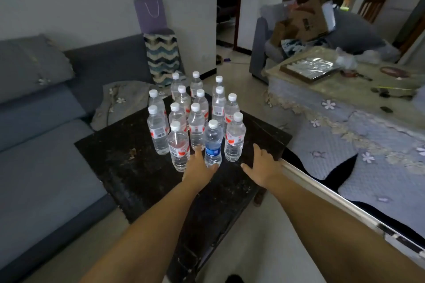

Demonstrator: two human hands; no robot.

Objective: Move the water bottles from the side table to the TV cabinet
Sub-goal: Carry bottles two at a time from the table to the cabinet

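Note:
Several clear water bottles with white caps stand clustered on a dark side table (128, 167). Most carry red-and-white labels; the nearest one, a blue-label bottle (212, 143), stands at the front. My left hand (199, 169) is at the base of the blue-label bottle, fingers spread on either side of it, touching but not closed. A red-label bottle (178, 148) stands just left of that hand. My right hand (262, 166) hovers open above the table's right part, below another red-label bottle (234, 138). No TV cabinet is in view.
A grey sofa (46, 145) runs along the left. A coffee table (345, 108) with a floral cloth and clutter fills the right, its edge close to my right arm. A purple bag (150, 15) and a zigzag cushion (164, 57) stand behind the bottles. A doorway (227, 7) opens beyond.

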